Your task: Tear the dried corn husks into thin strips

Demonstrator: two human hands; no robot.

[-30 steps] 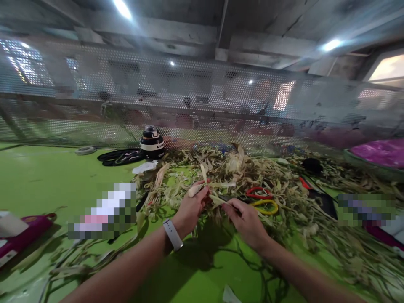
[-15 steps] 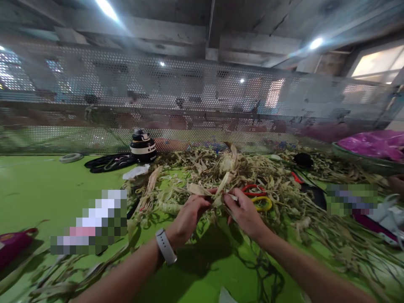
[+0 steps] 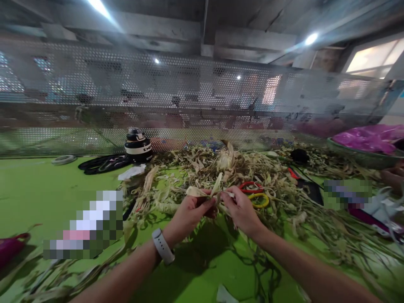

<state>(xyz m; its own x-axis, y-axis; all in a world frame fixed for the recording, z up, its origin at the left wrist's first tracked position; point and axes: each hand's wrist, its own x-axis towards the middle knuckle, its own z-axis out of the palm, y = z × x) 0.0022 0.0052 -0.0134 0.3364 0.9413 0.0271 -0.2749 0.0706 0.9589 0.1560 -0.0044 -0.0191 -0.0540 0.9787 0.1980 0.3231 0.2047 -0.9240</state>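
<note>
Pinching one dry husk strip (image 3: 217, 185) between them, left hand (image 3: 189, 212) and right hand (image 3: 241, 210) are closed.

L hand (image 3: 189, 212), R hand (image 3: 241, 210) drew closer; husk strip (image 3: 217, 185) raised.

Husk strip (image 3: 195, 192) partly hidden inside the left hand (image 3: 189, 214) — a pixelated patch (image 3: 83, 225) masks something near the table's (image 3: 38, 185) left edge.

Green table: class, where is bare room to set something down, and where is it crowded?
Bare: the table left, nearer than the tape roll, and the front strip under the left hand and right hand. Crowded: the husk pile around them.
</note>
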